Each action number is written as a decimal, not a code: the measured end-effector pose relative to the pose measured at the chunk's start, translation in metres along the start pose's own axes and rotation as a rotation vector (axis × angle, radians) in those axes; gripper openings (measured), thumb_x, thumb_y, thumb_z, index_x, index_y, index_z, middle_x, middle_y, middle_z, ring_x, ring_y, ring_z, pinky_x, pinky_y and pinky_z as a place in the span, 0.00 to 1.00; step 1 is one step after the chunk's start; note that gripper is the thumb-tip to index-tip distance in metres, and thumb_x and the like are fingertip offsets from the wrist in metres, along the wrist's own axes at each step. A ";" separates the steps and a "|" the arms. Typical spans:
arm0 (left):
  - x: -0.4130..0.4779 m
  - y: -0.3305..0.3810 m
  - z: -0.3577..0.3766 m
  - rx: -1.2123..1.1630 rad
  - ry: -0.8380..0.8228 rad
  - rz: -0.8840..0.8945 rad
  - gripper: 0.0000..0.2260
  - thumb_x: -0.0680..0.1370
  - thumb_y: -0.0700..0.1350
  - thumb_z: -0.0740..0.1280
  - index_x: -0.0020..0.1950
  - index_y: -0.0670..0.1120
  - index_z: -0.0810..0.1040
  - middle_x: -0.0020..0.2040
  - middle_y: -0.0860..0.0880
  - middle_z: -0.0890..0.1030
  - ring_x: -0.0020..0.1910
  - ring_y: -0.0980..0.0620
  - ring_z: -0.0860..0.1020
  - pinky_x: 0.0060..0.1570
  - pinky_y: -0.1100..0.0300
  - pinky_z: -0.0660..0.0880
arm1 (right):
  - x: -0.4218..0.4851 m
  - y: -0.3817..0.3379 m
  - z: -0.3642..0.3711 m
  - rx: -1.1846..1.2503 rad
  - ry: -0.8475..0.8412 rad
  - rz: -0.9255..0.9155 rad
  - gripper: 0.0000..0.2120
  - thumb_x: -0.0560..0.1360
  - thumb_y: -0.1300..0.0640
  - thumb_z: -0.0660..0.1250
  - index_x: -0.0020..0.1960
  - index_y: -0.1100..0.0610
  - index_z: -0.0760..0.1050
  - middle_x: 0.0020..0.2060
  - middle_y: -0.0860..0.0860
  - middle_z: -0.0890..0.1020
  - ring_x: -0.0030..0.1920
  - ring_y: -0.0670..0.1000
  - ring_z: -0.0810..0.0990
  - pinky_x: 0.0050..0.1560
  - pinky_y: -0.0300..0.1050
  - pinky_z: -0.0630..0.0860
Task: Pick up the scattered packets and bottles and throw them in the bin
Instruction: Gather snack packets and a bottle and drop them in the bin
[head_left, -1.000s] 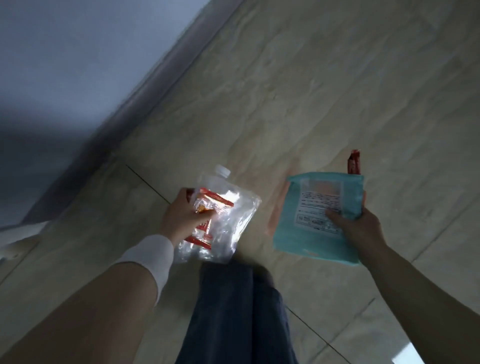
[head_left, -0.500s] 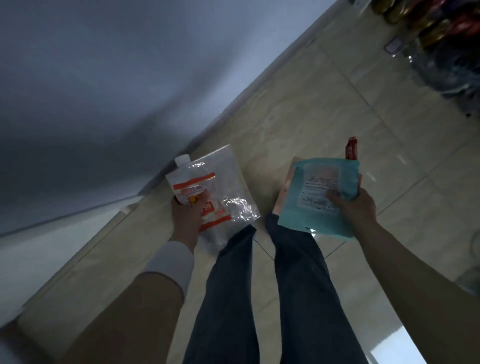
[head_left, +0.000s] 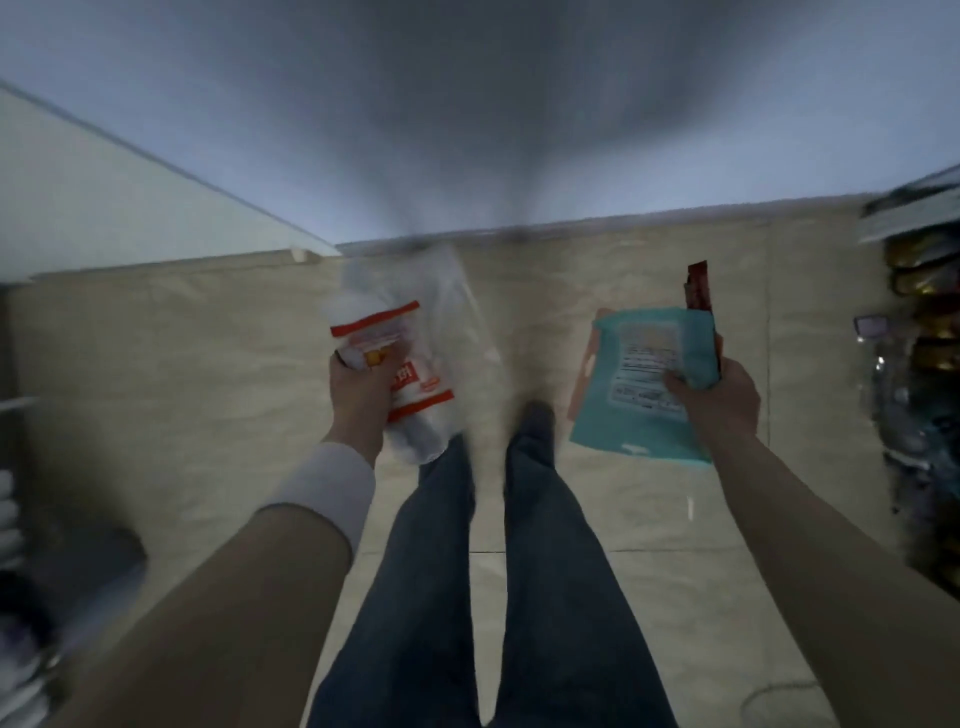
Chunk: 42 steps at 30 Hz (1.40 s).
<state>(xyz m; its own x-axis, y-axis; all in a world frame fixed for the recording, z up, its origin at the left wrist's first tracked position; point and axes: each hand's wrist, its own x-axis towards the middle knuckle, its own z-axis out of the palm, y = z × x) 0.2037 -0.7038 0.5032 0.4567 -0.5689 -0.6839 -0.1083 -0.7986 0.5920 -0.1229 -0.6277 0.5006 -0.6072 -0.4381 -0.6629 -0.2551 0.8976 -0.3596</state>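
Both forearms extended forward over the tiled floor (head_left: 208, 374). Left hand (head_left: 361, 387) clenched around clear pouch (head_left: 415, 364) (red-banded label, white cap), held upright. Right hand (head_left: 719, 397) grips teal packet (head_left: 641, 384) plus red sachet (head_left: 698, 288), thumb on top.

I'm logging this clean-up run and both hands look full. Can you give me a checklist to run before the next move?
1. Left hand grips the clear pouch: ok.
2. Right hand grips the teal packet: ok.
3. Red packet held behind the teal one: ok, though how firmly cannot tell.
4. Bin in sight: not ok, none recognisable.
5. Floor ahead of the feet free of obstacles: ok.
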 end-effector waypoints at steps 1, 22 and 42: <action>-0.003 -0.002 -0.010 -0.036 0.016 -0.021 0.25 0.66 0.51 0.75 0.59 0.43 0.75 0.54 0.45 0.82 0.50 0.46 0.81 0.48 0.52 0.79 | -0.003 -0.009 0.003 -0.031 -0.020 -0.026 0.22 0.68 0.54 0.73 0.59 0.61 0.75 0.55 0.60 0.81 0.53 0.60 0.80 0.47 0.45 0.72; -0.113 -0.235 -0.328 -0.801 0.622 -0.370 0.23 0.70 0.47 0.74 0.61 0.41 0.73 0.52 0.46 0.82 0.40 0.56 0.80 0.34 0.63 0.76 | -0.289 -0.118 0.243 -0.687 -0.527 -0.831 0.24 0.69 0.53 0.72 0.62 0.58 0.73 0.55 0.58 0.81 0.53 0.59 0.80 0.51 0.45 0.73; -0.119 -0.316 -0.473 -1.202 0.943 -0.549 0.20 0.67 0.51 0.75 0.55 0.47 0.76 0.44 0.52 0.83 0.43 0.52 0.83 0.41 0.56 0.79 | -0.505 -0.162 0.445 -1.018 -0.719 -1.078 0.24 0.68 0.52 0.73 0.59 0.63 0.75 0.56 0.59 0.81 0.54 0.59 0.80 0.46 0.41 0.71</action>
<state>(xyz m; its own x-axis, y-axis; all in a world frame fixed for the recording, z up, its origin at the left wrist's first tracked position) 0.6017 -0.2908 0.5992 0.6044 0.3948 -0.6919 0.7504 0.0095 0.6609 0.5597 -0.5741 0.6013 0.5441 -0.5144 -0.6629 -0.8373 -0.2822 -0.4682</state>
